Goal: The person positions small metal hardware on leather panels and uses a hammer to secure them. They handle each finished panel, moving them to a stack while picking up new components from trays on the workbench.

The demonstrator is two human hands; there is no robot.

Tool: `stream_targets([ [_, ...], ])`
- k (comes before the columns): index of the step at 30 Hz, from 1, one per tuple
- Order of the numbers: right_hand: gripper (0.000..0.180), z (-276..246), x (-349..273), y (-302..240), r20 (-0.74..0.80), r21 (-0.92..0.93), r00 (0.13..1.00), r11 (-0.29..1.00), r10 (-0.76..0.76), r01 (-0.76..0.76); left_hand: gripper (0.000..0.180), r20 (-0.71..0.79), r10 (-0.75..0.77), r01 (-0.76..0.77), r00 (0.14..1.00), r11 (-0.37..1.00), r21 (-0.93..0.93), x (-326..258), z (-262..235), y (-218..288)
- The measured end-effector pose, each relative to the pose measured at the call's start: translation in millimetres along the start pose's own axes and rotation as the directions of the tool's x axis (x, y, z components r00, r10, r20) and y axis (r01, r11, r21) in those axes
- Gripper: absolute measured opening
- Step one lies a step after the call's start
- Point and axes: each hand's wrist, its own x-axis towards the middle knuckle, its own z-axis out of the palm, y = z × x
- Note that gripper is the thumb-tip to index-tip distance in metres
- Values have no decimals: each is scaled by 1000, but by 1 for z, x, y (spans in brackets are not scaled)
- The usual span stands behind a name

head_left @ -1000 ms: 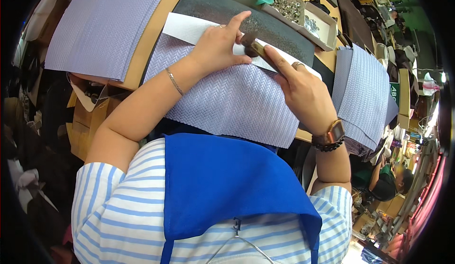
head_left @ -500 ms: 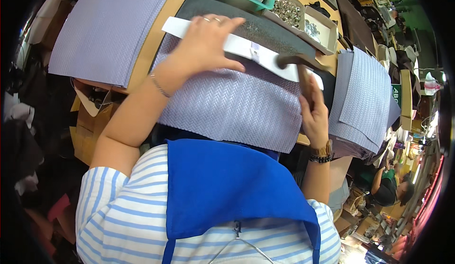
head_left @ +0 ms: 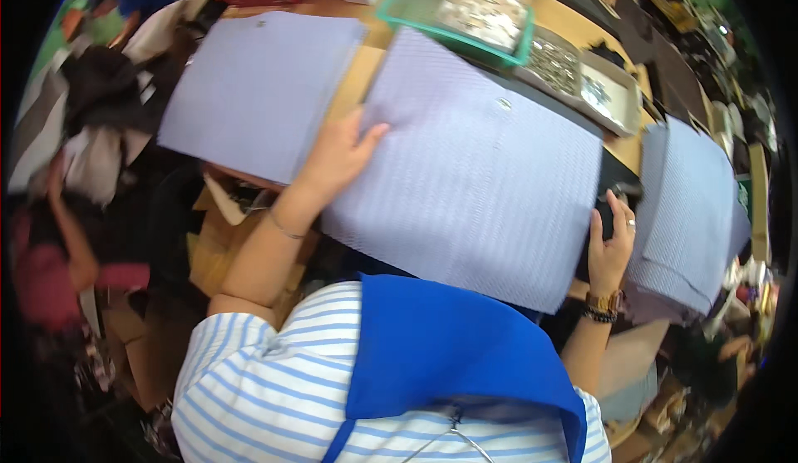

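Observation:
A lavender textured sheet [head_left: 474, 189] lies spread before me, with a small shiny round metal piece [head_left: 504, 104] near its far edge. At the sheet's left edge is my left hand [head_left: 339, 157], its thumb over the top and its fingers beside the edge; it appears to hold that edge. Just past the right edge, my right hand [head_left: 611, 247] has its thumb and fingers apart. A dark hammer head [head_left: 625, 189] shows by those fingertips; its handle cannot be made out. Some blur softens the sheet's upper left.
Stacks of lavender sheets lie at left [head_left: 262, 97] and right [head_left: 690, 214]. Along the back stand a green basket [head_left: 407, 6] of pale pieces and a cardboard tray [head_left: 628, 118] of small metal parts. Another person's arm [head_left: 71, 222] shows at far left.
The sheet has opened out toward the back, and the white strip is out of sight. My right hand has lowered the hammer beside it. My left hand has moved to its left edge.

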Motion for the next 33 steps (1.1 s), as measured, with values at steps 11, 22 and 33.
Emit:
stream_targets([
  [11,37,33,4,-42,177,114,979,990,-103,84,35,-420,75,52,904,958,283,70,-321,-100],
  [22,52,-74,42,62,-86,-759,996,649,-20,-52,125,-305,-509,581,805,571,580,61,-192,-194],
  [33,45,-121,52,143,-103,-750,891,554,441,-361,103,-362,-326,486,873,630,606,84,-189,-190],
])
